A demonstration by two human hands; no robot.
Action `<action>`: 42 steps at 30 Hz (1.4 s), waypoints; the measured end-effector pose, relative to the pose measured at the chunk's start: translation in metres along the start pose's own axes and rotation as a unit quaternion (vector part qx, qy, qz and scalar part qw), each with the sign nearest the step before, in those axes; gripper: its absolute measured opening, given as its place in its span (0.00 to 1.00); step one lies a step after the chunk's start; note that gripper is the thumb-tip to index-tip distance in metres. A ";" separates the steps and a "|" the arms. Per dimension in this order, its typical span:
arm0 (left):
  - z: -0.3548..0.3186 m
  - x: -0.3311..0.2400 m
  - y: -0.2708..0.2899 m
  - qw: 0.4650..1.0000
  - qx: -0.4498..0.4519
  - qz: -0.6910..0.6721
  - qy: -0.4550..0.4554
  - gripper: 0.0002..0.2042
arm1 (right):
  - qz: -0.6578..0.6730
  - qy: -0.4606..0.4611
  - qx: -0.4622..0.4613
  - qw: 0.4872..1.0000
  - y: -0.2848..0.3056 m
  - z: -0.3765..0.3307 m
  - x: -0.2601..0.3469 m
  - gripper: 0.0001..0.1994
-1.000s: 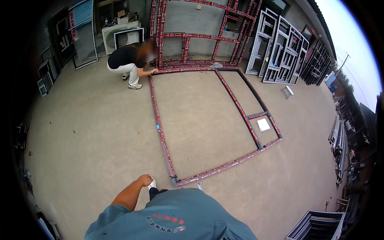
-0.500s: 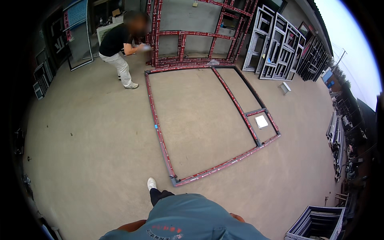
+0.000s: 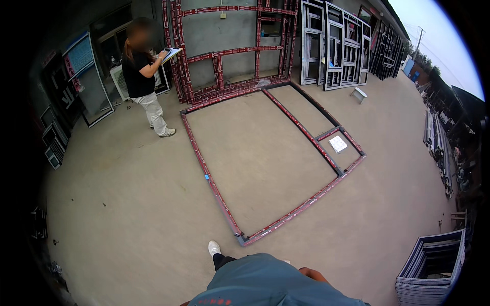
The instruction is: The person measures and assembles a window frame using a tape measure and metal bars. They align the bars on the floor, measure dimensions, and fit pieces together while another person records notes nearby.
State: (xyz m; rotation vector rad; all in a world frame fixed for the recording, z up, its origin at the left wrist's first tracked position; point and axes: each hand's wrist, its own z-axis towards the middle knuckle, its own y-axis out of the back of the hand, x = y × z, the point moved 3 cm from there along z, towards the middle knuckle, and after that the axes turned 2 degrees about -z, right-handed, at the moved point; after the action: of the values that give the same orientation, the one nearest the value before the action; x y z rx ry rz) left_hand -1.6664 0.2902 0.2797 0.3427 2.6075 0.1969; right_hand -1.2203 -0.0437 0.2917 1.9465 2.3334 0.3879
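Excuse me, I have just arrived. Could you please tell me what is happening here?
A large window frame with red film lies on the floor. The camera wearer stands close to its near corner; what their hands hold cannot be seen. Beside its far left corner, a co-worker stands holding a clipboard. A flat white square lies within the frame's small right-hand opening.

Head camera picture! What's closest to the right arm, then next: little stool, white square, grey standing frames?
From the right arm:
1. White square, inside the floor frame.
2. Little stool, farther out, right side.
3. Grey standing frames, behind the stool.
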 end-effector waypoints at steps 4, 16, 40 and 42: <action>-0.012 -0.003 0.003 1.000 -0.005 -0.002 0.001 0.20 | 0.020 -0.020 -0.012 1.000 -0.003 -0.012 0.000 0.29; -0.021 -0.010 0.005 1.000 -0.010 -0.002 -0.011 0.19 | 0.042 -0.028 -0.058 0.997 0.018 -0.022 -0.002 0.26; -0.074 -0.123 0.100 0.989 -0.075 0.084 -0.098 0.23 | 0.178 0.085 -0.216 0.956 0.019 -0.044 0.034 0.20; -0.072 -0.138 0.103 0.974 -0.147 0.005 -0.172 0.20 | 0.210 0.103 -0.233 0.944 0.022 -0.048 0.037 0.19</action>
State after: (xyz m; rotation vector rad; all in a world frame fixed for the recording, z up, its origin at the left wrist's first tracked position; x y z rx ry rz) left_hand -1.5645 0.3450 0.4261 0.2563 2.1950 0.4775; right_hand -1.2168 -0.0112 0.3476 2.2038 1.6740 1.1081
